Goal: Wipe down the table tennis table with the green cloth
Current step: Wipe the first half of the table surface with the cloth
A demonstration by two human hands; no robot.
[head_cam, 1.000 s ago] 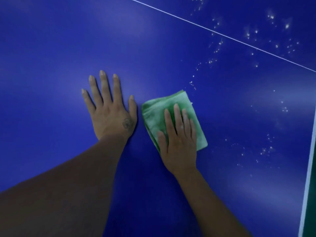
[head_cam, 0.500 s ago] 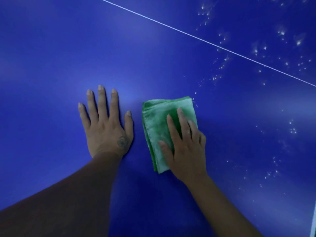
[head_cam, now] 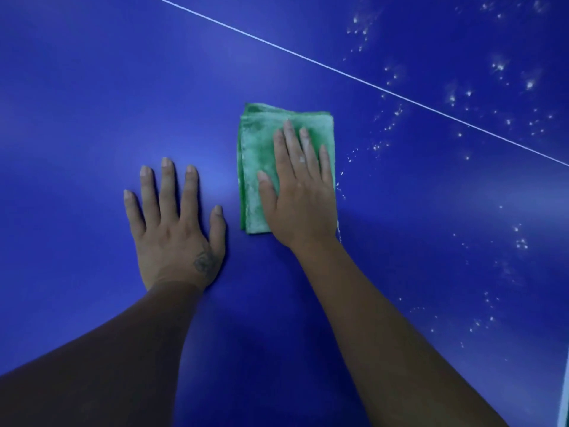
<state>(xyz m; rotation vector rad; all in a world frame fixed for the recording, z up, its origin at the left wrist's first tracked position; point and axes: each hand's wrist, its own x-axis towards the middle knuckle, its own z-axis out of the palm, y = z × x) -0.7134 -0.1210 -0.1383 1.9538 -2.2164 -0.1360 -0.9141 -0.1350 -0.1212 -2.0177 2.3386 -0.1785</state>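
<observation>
- The green cloth (head_cam: 257, 167) lies folded near the middle of the frame on the blue table (head_cam: 92, 103), its long axis running up and down the picture.
- The right hand (head_cam: 300, 198) presses flat on the cloth's right half, fingers straight and close together, pointing to the top of the frame.
- The left hand (head_cam: 172, 229) rests flat on the bare table just left of the cloth, fingers spread, not touching it.
- White specks (head_cam: 529, 84) scatter to the right and upper right, the nearest just beside the cloth's right edge, some beyond the thin white line (head_cam: 338, 71).
- The next stroke probably goes rightward, led by the right hand.
</observation>
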